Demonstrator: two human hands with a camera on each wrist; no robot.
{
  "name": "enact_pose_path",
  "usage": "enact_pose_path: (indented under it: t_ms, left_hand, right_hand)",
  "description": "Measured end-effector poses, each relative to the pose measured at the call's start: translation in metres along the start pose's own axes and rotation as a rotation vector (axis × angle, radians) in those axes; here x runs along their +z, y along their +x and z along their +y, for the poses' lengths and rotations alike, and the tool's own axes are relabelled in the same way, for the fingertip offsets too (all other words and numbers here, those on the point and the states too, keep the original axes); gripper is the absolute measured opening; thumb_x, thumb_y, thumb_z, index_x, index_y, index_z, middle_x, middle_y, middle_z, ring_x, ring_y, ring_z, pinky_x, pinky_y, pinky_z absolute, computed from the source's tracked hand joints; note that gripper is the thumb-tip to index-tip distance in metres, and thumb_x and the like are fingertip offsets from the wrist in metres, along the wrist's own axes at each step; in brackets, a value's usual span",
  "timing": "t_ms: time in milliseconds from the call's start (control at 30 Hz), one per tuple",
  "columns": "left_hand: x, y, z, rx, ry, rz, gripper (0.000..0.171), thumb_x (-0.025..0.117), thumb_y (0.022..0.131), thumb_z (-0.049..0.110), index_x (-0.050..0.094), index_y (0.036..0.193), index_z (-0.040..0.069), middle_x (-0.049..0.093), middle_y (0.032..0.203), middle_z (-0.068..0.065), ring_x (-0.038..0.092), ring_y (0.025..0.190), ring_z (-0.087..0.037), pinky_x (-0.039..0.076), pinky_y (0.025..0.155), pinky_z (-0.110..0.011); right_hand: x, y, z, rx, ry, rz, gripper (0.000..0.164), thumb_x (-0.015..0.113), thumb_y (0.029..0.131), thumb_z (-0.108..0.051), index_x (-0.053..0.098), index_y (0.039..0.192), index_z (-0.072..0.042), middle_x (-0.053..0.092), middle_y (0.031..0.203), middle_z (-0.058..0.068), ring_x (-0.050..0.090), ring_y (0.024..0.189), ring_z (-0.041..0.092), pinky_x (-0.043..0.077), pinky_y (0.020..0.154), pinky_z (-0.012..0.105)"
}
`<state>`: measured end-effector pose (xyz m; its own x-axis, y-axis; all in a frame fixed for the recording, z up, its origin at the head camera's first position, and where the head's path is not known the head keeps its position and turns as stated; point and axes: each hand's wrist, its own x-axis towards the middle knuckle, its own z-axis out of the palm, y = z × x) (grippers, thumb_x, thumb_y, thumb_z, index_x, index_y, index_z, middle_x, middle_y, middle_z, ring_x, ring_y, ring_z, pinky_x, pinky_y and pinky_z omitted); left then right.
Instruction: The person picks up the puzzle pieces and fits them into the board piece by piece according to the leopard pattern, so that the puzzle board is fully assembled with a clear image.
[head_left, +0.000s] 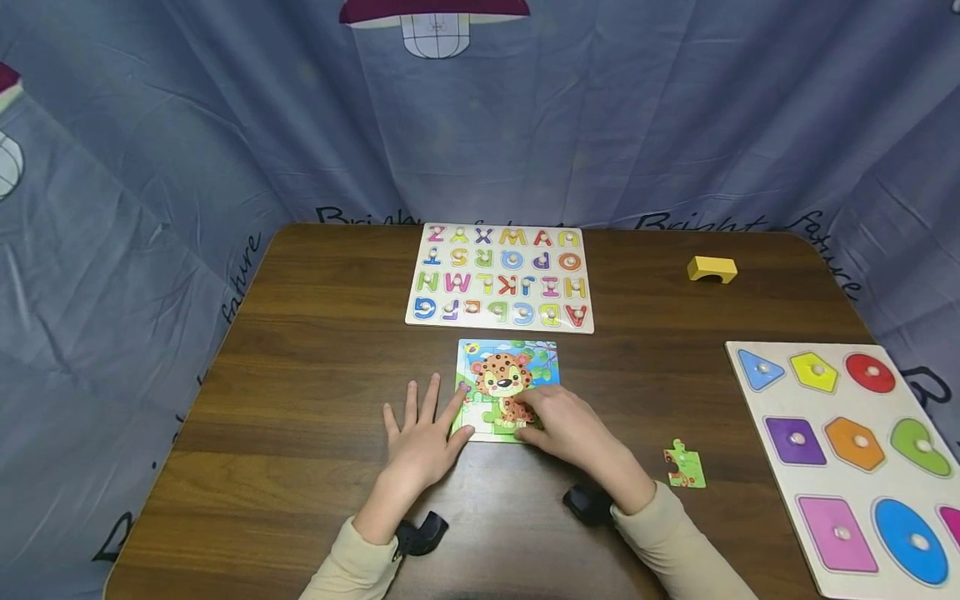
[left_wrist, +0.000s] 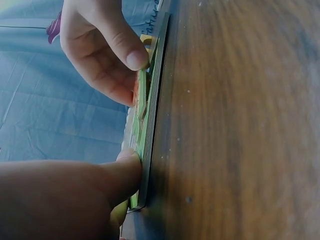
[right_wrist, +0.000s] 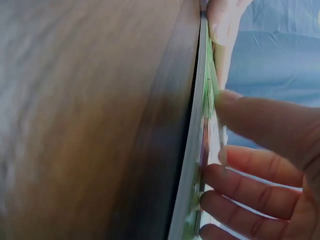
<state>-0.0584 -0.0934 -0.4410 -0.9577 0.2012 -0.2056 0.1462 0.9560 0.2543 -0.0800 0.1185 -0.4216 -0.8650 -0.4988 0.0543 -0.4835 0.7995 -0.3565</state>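
A leopard jigsaw board (head_left: pixel 543 354) lies on the table in the middle. My right hand (head_left: pixel 577 425) pinches a puzzle piece (head_left: pixel 512 414) with the leopard's spotted body between thumb and fingers, low over the lower part of the board. In the left wrist view this piece (left_wrist: pixel 142 95) stands tilted against the board. Fingers spread, my left hand (head_left: pixel 422 448) lies at the board's left side, its thumb (left_wrist: pixel 127 167) resting on the lower left corner. Another green puzzle piece (head_left: pixel 686 467) lies loose on the table, right of my right hand.
A white alphabet board (head_left: pixel 412 308) with colored letters lies behind the jigsaw. At the right is a shape board (head_left: pixel 813 471) with knobbed shapes. A yellow arch block (head_left: pixel 711 267) sits at the back right. Blue curtains (head_left: pixel 487 142) hang behind the wooden table (head_left: pixel 300 400).
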Motion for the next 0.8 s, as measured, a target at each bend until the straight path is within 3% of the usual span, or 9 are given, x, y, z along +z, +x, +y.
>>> enact_pose_path:
  t_ms: [433,633,800]
  left_hand:
    - [-0.0011,-0.0008,0.001,0.0,-0.005,0.007,0.055,0.032,0.087,0.054,0.019,0.137,0.035,0.005,0.145,-0.006,-0.003,0.129,-0.034,-0.001,0.092,-0.062]
    - [-0.0004,-0.0006,0.0006,0.005,-0.01,0.01,0.055,0.033,0.087,0.053,0.02,0.137,0.035,0.005,0.145,-0.006,-0.002,0.129,-0.035,-0.001,0.092,-0.062]
    - [0.0003,-0.0004,0.0003,0.005,-0.012,0.011,0.055,0.033,0.087,0.053,0.019,0.137,0.036,0.005,0.145,-0.005,-0.003,0.129,-0.034,-0.001,0.092,-0.062]
  right_hand:
    - [0.0021,0.0039,-0.0038,-0.008,-0.087,-0.01,0.043,0.073,0.067,-0.031,0.062,0.101,-0.007,0.057,0.087,0.001,0.052,0.084,0.017,0.042,0.075,0.031]
    - [0.0029,0.0012,-0.0038,-0.021,-0.042,0.017,0.044,0.073,0.068,-0.027,0.06,0.104,-0.006,0.057,0.089,0.002,0.052,0.087,0.018,0.041,0.077,0.032]
    - [0.0012,-0.0047,-0.0053,-0.076,-0.002,0.028,0.033,0.073,0.069,-0.024,0.064,0.098,-0.011,0.056,0.088,-0.001,0.052,0.083,0.015,0.043,0.073,0.03]
